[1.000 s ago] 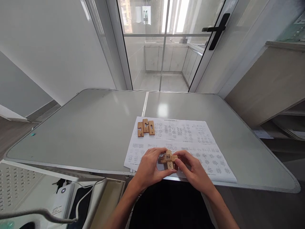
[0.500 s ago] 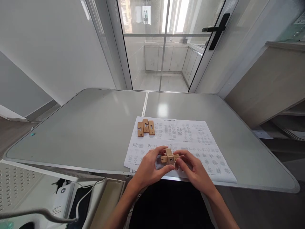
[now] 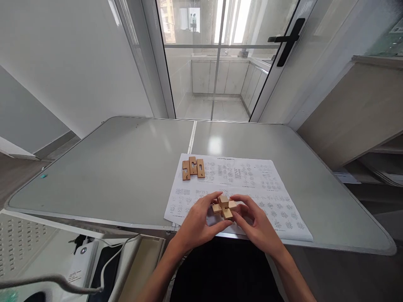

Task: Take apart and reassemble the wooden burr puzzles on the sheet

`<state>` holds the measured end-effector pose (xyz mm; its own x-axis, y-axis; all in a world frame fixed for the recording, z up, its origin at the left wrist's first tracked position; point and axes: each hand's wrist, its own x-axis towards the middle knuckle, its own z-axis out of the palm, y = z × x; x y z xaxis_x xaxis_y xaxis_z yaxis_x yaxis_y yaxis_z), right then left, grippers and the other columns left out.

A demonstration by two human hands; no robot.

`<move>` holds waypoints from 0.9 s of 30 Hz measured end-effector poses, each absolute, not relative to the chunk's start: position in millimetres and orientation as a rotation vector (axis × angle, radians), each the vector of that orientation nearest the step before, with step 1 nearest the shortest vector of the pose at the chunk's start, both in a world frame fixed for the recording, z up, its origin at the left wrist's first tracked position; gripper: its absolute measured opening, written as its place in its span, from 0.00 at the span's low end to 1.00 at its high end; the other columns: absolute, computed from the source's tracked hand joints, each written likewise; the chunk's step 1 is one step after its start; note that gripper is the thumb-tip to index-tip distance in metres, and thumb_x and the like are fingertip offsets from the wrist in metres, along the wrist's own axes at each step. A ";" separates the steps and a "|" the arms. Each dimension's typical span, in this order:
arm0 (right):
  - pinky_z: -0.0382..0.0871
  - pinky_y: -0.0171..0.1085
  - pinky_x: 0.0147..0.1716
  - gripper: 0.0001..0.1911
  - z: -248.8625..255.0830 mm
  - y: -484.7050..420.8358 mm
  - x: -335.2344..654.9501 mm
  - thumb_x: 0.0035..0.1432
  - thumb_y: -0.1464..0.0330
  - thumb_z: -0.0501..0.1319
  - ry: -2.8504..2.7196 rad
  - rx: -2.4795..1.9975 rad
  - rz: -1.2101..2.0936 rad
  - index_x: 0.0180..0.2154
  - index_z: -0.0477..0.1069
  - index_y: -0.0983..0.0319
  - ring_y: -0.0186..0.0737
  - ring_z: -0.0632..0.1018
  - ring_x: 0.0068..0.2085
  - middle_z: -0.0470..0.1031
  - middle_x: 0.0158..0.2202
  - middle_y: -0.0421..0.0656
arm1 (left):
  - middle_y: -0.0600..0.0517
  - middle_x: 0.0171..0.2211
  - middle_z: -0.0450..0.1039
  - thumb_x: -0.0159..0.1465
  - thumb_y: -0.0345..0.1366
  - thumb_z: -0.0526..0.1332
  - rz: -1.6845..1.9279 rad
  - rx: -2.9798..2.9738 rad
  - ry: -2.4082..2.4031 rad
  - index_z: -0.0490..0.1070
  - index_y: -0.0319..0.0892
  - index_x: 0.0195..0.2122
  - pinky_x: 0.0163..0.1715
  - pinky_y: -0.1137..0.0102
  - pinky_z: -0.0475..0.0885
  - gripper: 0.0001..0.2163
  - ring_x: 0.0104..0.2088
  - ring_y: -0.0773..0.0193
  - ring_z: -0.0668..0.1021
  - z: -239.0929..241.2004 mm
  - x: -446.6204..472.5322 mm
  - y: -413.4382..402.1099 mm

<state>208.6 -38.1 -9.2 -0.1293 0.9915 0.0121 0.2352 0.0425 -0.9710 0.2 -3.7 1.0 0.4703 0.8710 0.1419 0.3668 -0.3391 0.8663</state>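
Observation:
A wooden burr puzzle (image 3: 224, 205) of interlocking blocks is held between both hands, just above the printed sheet near the table's front edge. My left hand (image 3: 201, 216) curves round its left side, index finger at the back and thumb at the front. From the right, my right hand (image 3: 252, 216) closes its thumb and fingers on it. Three flat wooden pieces (image 3: 193, 167) with cut-outs lie side by side on the sheet's upper left; marks show on some of them. The diagram sheet (image 3: 267, 176) lies under the hands, covered with small line drawings.
The grey table (image 3: 110, 167) extends to both sides, with a seam near its middle. At lower left, a white cart (image 3: 28, 235) holds a white box (image 3: 82, 260), a dark flat object and a cable. A glass door (image 3: 217, 84) stands beyond the table.
The burr puzzle has been tipped in the fingers: the face with a black mark no longer shows, and block ends now point up and forward. Both hands have barely moved.

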 end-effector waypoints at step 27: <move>0.64 0.36 0.28 0.06 -19.2 -37.7 193.4 0.68 0.67 0.57 -1.672 -1.358 0.855 0.35 0.67 0.57 0.39 0.71 0.28 0.72 0.29 0.39 | 0.47 0.57 0.75 0.60 0.38 0.74 0.869 1.903 1.054 0.63 0.51 0.64 0.58 0.57 0.72 0.33 0.55 0.53 0.77 -4.9 -0.2 -4.3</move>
<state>193.4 -37.7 -19.2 -0.1025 0.9807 0.1665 0.4388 0.1948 -0.8772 -0.2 -4.3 -4.9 0.4228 0.8863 0.1889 0.3551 -0.3538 0.8653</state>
